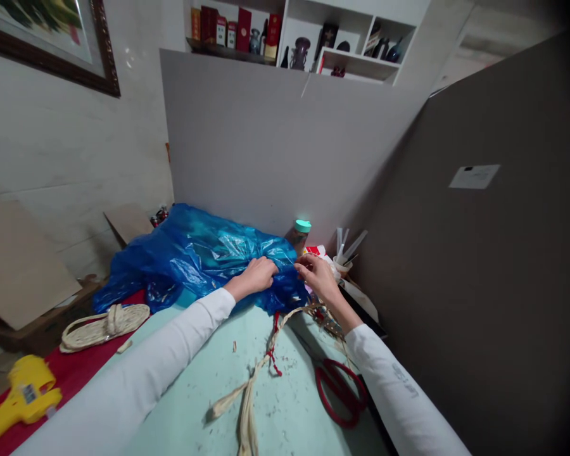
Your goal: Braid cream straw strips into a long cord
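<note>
Blue plastic bag (218, 250), far side of pale-green tabletop (185, 386). Left hand (259, 277) curled on it, grip hidden; right hand (316, 275) pinching its right edge. Red-handled scissors (331, 365) near right.

The head camera faces forward and down, near the tabletop (190, 411).

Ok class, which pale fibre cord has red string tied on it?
The loose braid beside the red-handled scissors; the other cord is wound into a bundle, showing none.
</note>
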A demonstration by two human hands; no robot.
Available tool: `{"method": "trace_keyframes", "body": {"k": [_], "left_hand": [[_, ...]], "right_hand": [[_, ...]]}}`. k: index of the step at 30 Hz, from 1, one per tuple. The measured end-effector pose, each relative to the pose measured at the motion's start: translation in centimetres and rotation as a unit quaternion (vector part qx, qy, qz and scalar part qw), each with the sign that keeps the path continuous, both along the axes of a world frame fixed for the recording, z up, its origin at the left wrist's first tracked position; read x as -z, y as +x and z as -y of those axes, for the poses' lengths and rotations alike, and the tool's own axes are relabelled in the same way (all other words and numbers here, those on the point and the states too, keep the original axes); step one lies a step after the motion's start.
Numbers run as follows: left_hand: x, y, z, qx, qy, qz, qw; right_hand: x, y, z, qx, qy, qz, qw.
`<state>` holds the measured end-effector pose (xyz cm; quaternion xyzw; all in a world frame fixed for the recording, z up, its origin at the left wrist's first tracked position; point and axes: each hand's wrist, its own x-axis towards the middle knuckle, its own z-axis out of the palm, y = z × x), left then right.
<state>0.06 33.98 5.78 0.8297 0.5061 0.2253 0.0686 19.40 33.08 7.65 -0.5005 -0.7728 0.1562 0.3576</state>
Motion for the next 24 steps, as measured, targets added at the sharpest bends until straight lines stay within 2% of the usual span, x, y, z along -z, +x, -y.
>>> {"method": "trace_keyframes", "body": {"k": [3,6,8,10,13,15,17,20,24], "left_hand": [[-1.3,0.0,-1.3,-0.038,0.024,0.052,0.998],[-2.9,0.1,-2.3,-0.079,0.055,0.104,0.99],[-3.6,0.3,-2.5,-0.1,0.068,0.133,0.984],[-3.9,0.5,-2.4,-0.108,0.076,0.158,0.979],[-3.8,0.8,-2.1,-0.098,0.076,0.179,0.976],[-3.7,0.6,-2.0,-0.09,0.075,0.187,0.975],[-3.5,0.1,-2.2,-0.056,0.079,0.188,0.977],[-3.2,-1.2,-2.9,0.004,0.094,0.146,0.985],[-2.0,-3.0,-4.5,0.019,0.107,0.09,0.99]], "right_hand": [[-0.1,-1.1,1.4,-0.059,0.028,0.047,0.997],[0.1,-2.5,2.2,-0.109,0.118,0.172,0.972],[0.2,-3.3,2.0,-0.096,0.169,0.273,0.942],[0.4,-4.0,1.1,-0.049,0.178,0.361,0.914],[0.8,-4.7,-0.9,0.017,0.149,0.42,0.895],[1.3,-4.9,-2.2,0.032,0.135,0.427,0.894],[1.9,-5.0,-3.2,0.044,0.124,0.433,0.892],[2.7,-4.9,-4.1,0.055,0.11,0.44,0.89],[3.4,-5.0,-4.5,0.066,0.101,0.443,0.888]]}}
